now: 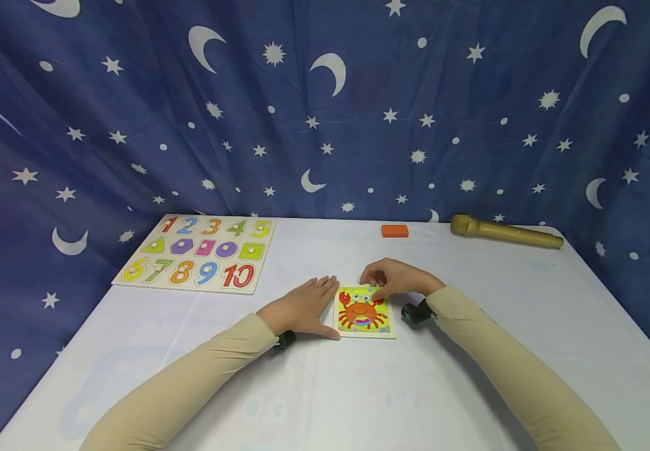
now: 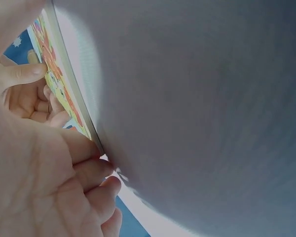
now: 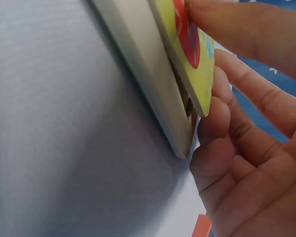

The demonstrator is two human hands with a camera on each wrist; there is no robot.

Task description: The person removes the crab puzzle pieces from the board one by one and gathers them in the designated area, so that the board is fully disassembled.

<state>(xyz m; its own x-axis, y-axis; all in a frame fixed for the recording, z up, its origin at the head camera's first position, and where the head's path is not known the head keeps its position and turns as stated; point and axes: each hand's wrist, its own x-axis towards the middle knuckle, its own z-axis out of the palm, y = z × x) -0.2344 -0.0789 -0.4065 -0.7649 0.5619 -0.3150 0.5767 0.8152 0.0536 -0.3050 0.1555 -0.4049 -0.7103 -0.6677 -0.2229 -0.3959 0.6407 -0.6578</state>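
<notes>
Far left, one board (image 1: 195, 257) reading 1–10, five shapes (image 1: 205, 248); nearer right, one crab puzzle (image 1: 360, 311), right grip (image 1: 399, 277) pinching one piece (image 3: 202, 81), left grip (image 1: 303, 308) touching, straight-fingered.

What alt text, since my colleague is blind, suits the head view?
A left hand touches the left edge of a small crab puzzle while the right hand pinches its upper right corner. Behind, on a white table, lie a number board, orange block and golden microphone.
</notes>
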